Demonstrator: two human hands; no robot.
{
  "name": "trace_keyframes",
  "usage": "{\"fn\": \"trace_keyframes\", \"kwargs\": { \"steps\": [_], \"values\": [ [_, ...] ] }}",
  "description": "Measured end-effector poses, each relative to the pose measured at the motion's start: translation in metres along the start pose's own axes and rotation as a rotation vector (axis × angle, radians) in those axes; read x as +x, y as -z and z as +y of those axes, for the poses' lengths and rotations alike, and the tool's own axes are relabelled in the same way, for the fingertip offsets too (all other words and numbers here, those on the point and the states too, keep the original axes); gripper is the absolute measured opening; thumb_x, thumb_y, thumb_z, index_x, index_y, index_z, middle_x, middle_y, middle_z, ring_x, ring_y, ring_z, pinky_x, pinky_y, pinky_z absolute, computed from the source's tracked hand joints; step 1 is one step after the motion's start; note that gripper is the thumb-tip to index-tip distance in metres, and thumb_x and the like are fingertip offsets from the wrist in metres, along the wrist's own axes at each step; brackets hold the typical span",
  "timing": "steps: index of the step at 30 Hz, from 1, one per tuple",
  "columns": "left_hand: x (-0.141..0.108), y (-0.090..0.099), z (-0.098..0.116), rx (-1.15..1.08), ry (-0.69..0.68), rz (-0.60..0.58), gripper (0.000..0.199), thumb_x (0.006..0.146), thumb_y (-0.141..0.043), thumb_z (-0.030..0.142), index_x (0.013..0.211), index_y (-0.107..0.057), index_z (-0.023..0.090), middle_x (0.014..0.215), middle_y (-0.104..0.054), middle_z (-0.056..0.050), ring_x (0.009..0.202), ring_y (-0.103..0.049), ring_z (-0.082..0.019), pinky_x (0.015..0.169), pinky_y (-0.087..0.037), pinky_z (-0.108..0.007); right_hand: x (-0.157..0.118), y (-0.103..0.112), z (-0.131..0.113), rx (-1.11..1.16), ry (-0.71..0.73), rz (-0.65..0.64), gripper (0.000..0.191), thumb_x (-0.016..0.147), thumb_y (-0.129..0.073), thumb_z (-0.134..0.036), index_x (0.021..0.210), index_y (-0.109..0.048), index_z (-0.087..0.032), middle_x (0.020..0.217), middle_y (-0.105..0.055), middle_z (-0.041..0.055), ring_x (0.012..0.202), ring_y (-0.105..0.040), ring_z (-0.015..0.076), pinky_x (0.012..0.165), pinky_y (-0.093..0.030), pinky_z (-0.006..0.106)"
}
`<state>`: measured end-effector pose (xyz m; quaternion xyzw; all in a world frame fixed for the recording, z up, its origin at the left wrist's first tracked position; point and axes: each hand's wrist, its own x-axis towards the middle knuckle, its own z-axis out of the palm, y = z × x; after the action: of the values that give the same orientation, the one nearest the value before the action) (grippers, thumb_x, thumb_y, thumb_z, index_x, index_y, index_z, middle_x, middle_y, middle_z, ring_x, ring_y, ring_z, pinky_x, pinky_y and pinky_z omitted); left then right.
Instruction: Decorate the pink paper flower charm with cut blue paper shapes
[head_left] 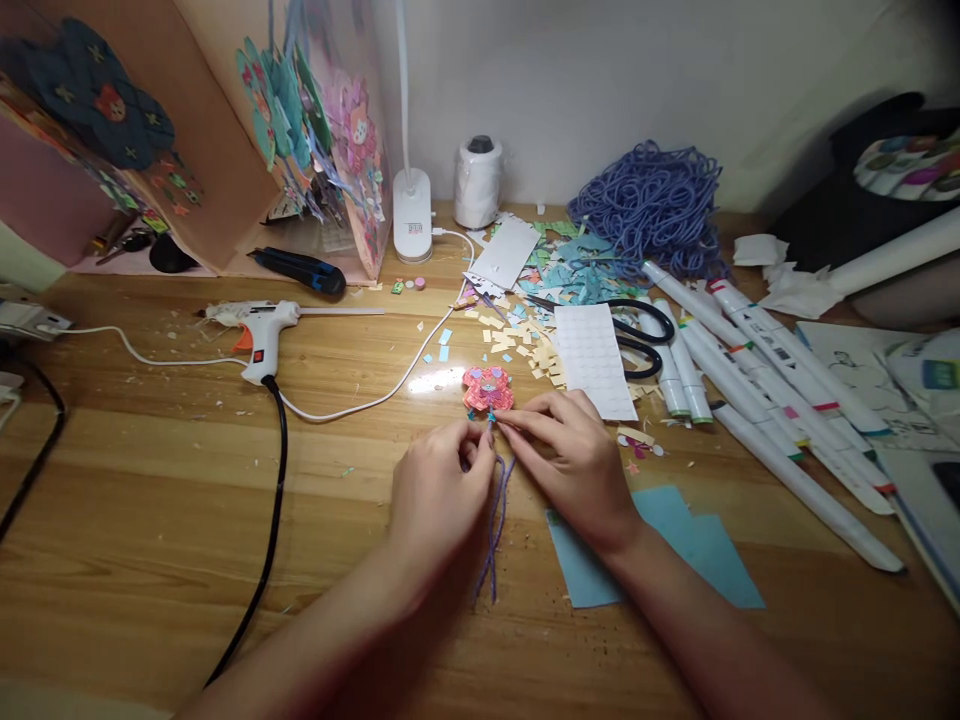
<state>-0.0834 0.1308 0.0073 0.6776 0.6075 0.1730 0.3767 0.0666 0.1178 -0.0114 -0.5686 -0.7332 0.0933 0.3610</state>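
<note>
A small pink flower-shaped charm (489,390) lies on the desk, with tiny teal star pieces (491,416) at its lower edge. Purple cord (493,545) trails from below the charm toward me in loose strands. My left hand (442,485) is closed, its thumb and forefinger pinching the cord just under the charm. From the other side, the thumb and forefinger of my right hand (577,460) close on a teal star beside the cord. The fingers partly hide the join between charm and cord.
A glue gun (264,340) with a black cable lies left, near a utility knife (296,270). Behind are paper scraps (577,270), a purple cord heap (652,205) and scissors (645,338). Markers (780,390) lie right; blue paper (585,570) sits under my right forearm.
</note>
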Motion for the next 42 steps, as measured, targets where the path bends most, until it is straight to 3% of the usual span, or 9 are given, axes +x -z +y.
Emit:
{"fn": "trace_keyframes", "kwargs": {
  "steps": [14,27,42],
  "values": [
    [0.0045,-0.0010,-0.0002,-0.026,0.004,0.037,0.020,0.085,-0.052,0.033,0.082,-0.065,0.019,0.056,-0.056,0.002,0.053,-0.049,-0.014,0.054,-0.030,-0.024,0.0031,-0.0045,0.0006,-0.031,0.023,0.025,0.011,0.085,-0.061,-0.015,0.088,-0.072,-0.014,0.077,-0.062,0.0069,0.081,-0.051,0.0221,0.071,-0.045,0.034],
    [0.0049,-0.0044,-0.0036,-0.022,-0.051,0.102,0.018,0.086,-0.051,0.029,0.082,-0.067,0.020,0.063,-0.062,0.001,0.055,-0.051,-0.014,0.056,-0.033,-0.024,0.0015,-0.0042,-0.0020,0.000,-0.002,0.010,0.013,0.085,-0.059,-0.015,0.089,-0.070,-0.021,0.079,-0.062,0.0052,0.083,-0.052,0.0223,0.072,-0.046,0.034],
    [0.0036,-0.0047,-0.0039,-0.086,-0.039,0.100,0.020,0.085,-0.052,0.028,0.082,-0.069,0.019,0.060,-0.062,0.001,0.053,-0.049,-0.013,0.054,-0.033,-0.023,0.0031,-0.0044,-0.0032,0.000,-0.003,0.018,0.012,0.086,-0.058,-0.016,0.087,-0.070,-0.020,0.077,-0.061,0.0050,0.081,-0.051,0.0221,0.071,-0.045,0.034]
  ]
}}
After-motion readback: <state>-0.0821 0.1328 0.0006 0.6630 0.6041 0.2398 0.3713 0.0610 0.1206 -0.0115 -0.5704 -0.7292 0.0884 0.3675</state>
